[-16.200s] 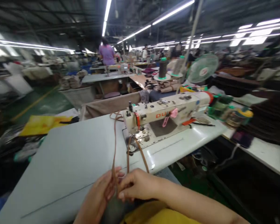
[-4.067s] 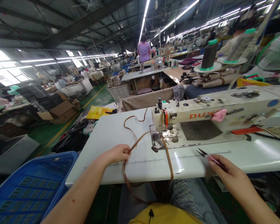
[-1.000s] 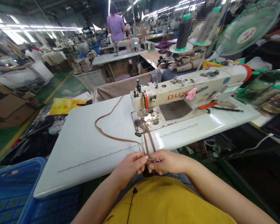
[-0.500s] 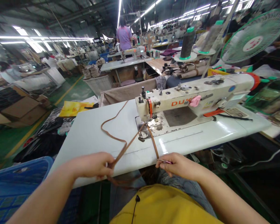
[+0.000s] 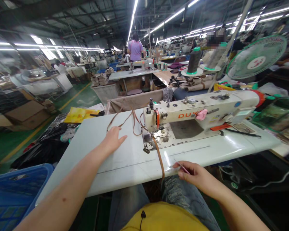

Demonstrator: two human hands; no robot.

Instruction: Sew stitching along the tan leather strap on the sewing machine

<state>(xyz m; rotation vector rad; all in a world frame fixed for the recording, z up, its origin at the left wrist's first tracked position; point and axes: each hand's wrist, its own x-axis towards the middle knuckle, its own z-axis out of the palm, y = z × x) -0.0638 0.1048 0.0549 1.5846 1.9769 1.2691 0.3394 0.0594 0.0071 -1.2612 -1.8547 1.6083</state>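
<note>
At the machine [image 5: 207,110], a brown strap [image 5: 159,157] runs forward and drops over the near edge of the surface [image 5: 130,163]; more strap lies looped beyond. Looks light, limp, apt to twist: best pinched flat near that edge. My left hand [image 5: 113,140] sits thumb spread, contact unclear; right hand [image 5: 192,175] pinches snips [image 5: 184,168].

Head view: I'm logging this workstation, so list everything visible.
Table: one, pale, centre
Sewing machine: one, cream, on table
Strap: count unclear, brown, across table
Snips: one, pink, near table's front edge
Thread cones: two nearby, grey, behind machine
Fan: one, green, right
Basket: one, blue, left
Bag: one, yellow, beyond table
Co-workers: several, one in purple, background
Rest: mostly blurred
Left hand: one, bare, over table
Right hand: one, bare, holding snips
</note>
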